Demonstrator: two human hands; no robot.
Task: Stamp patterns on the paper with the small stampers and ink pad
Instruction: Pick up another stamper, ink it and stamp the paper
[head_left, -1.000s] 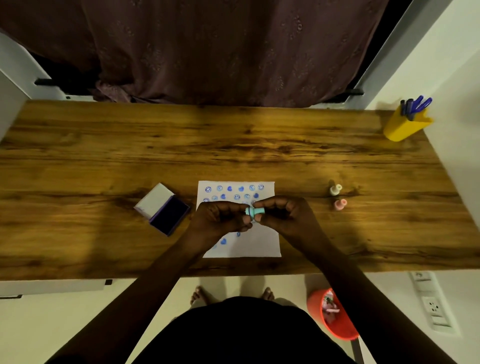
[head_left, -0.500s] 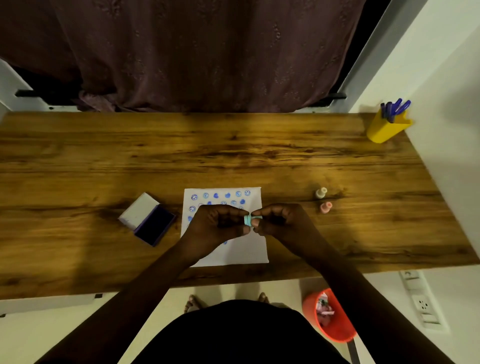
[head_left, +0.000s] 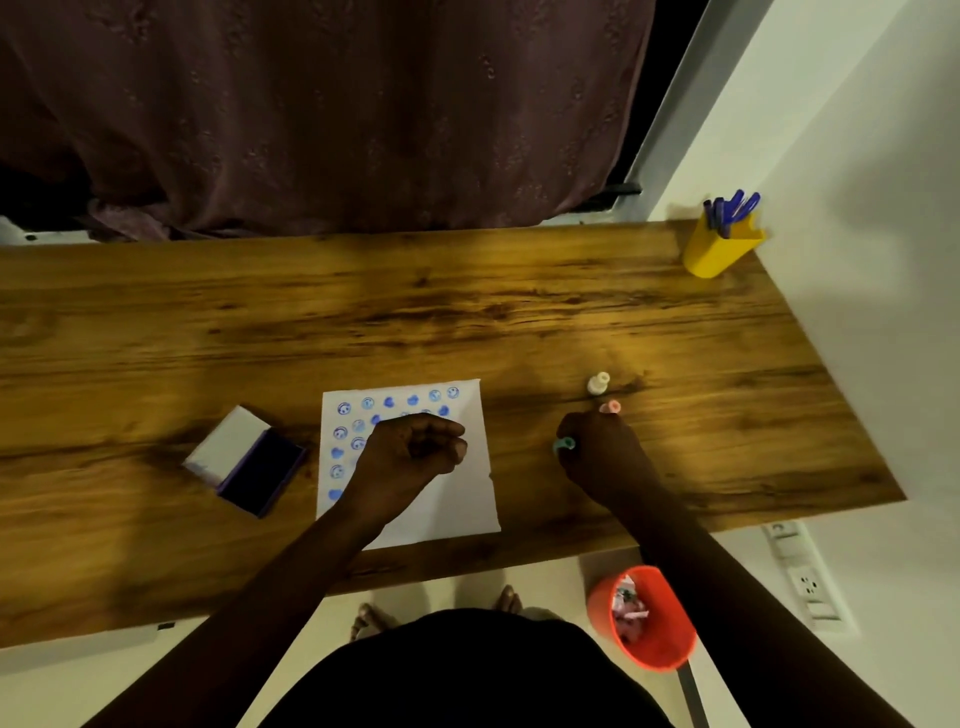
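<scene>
The wooden table (head_left: 467, 322) carried everything. The paper (head_left: 457, 499) lay under the left hand (head_left: 410, 452), which was curled into a loose fist above the rows of blue prints, with nothing visible in it. The open ink pad (head_left: 244, 462) sat on the table just left of that fist. Well to its right, off the sheet, the right hand (head_left: 602, 457) was closed around a teal stamper (head_left: 564, 444), whose end stuck out on the thumb side. A pink stamper (head_left: 611, 407) stood just beyond the right knuckles, and a cream stamper (head_left: 598, 383) farther out.
</scene>
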